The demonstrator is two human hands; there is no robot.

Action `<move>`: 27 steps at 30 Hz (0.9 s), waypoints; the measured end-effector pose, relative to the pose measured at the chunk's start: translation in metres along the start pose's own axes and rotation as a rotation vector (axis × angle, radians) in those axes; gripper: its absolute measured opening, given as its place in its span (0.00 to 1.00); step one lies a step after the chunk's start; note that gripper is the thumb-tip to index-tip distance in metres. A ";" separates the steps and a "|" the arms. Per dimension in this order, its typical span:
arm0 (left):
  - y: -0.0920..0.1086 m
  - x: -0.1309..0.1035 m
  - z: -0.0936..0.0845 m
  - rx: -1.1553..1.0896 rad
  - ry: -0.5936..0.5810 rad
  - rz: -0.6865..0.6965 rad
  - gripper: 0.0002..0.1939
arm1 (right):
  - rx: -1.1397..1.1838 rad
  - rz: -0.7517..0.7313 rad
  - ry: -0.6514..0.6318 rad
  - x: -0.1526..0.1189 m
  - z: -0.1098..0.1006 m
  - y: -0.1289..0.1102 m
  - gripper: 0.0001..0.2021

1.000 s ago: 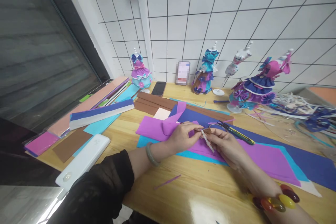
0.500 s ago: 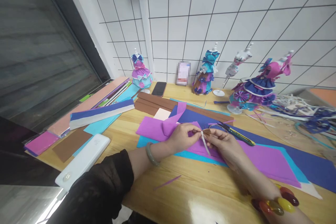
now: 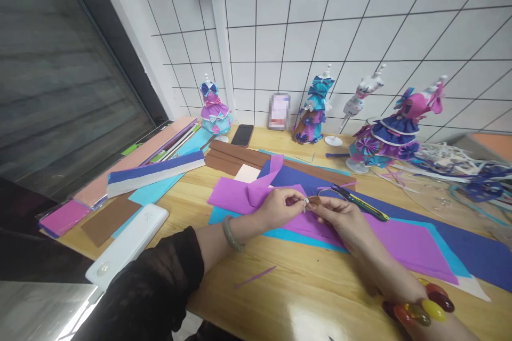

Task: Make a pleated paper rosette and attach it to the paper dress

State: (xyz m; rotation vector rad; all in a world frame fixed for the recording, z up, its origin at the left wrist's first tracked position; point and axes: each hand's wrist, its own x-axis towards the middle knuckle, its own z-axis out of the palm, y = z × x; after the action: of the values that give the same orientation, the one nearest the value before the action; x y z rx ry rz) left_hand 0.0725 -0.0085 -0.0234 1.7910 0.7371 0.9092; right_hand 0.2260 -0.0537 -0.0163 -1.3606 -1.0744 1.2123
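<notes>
My left hand (image 3: 283, 206) pinches the end of a narrow white strip (image 3: 306, 202) between thumb and fingertips. In my right hand (image 3: 338, 216), closed fingers grip a small pleated brown paper piece (image 3: 314, 200). The white strip sits at the gathered end of the brown piece, where both hands' fingertips meet. Fingers hide most of the strip. Below the hands lie purple paper sheets (image 3: 404, 248) over light blue paper (image 3: 244, 219). Just beyond my right hand rest scissors with dark and yellow-green handles (image 3: 370, 208), on dark blue paper (image 3: 476, 250).
Small dress forms in paper dresses (image 3: 216, 112) stand along the wall, plus one bare form (image 3: 362, 93). A phone (image 3: 242, 135) lies flat. A white rectangular device (image 3: 128, 242) is near my left forearm. Brown paper (image 3: 228, 157) lies behind. Tangled ribbons (image 3: 452, 165) are at right.
The white strip's long end, which hung down between my hands, is now drawn up and mostly hidden at the fingertips. Both hands stay in nearly the same place.
</notes>
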 end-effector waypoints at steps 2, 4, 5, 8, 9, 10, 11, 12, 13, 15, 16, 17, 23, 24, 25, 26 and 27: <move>0.001 0.000 0.000 0.008 0.001 0.010 0.08 | -0.013 -0.006 0.011 0.001 -0.001 0.001 0.14; -0.001 0.000 0.000 0.009 0.000 0.012 0.08 | -0.016 -0.005 0.015 0.002 -0.002 0.002 0.15; -0.002 0.001 0.000 0.001 0.002 0.008 0.09 | -0.011 -0.005 0.017 0.002 -0.003 0.003 0.16; -0.007 0.001 0.002 -0.050 -0.009 -0.014 0.09 | 0.010 -0.003 0.030 0.004 -0.005 0.004 0.21; -0.009 0.001 0.003 -0.071 -0.020 -0.023 0.10 | 0.016 0.000 0.032 0.004 -0.005 0.004 0.22; -0.010 0.001 0.003 -0.088 -0.028 -0.032 0.10 | 0.021 0.004 0.029 0.004 -0.005 0.004 0.23; -0.011 0.002 0.004 -0.100 -0.036 -0.040 0.10 | 0.025 0.010 0.021 0.004 -0.005 0.003 0.24; -0.012 0.002 0.004 -0.105 -0.038 -0.048 0.10 | 0.032 0.017 0.014 0.003 -0.005 0.003 0.24; -0.011 0.002 0.003 -0.096 -0.032 -0.052 0.09 | 0.045 0.026 0.007 0.003 -0.004 0.002 0.24; -0.008 0.003 0.000 -0.033 -0.005 -0.036 0.09 | 0.090 0.046 -0.009 0.001 -0.003 0.000 0.22; -0.006 0.004 -0.003 0.018 0.005 -0.013 0.08 | 0.120 0.057 -0.022 0.000 -0.003 -0.002 0.21; -0.002 0.004 -0.006 0.082 0.013 0.020 0.08 | 0.155 0.068 -0.036 -0.001 -0.003 -0.003 0.20; 0.016 0.007 -0.023 0.264 -0.083 0.218 0.07 | 0.424 0.223 -0.075 -0.002 -0.007 -0.007 0.17; 0.017 0.007 -0.024 0.262 -0.096 0.219 0.07 | 0.462 0.248 -0.072 -0.002 -0.007 -0.007 0.18; 0.017 0.007 -0.024 0.254 -0.106 0.214 0.07 | 0.492 0.266 -0.069 -0.001 -0.008 -0.008 0.19; 0.016 0.008 -0.024 0.239 -0.113 0.202 0.07 | 0.517 0.279 -0.067 -0.001 -0.009 -0.008 0.19; 0.016 0.008 -0.024 0.217 -0.120 0.184 0.07 | 0.540 0.289 -0.069 -0.001 -0.009 -0.009 0.19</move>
State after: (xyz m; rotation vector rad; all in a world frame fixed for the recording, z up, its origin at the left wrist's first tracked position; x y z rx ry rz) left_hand 0.0583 0.0034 -0.0007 2.1134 0.6206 0.8577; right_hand 0.2349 -0.0547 -0.0073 -1.0729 -0.5385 1.6280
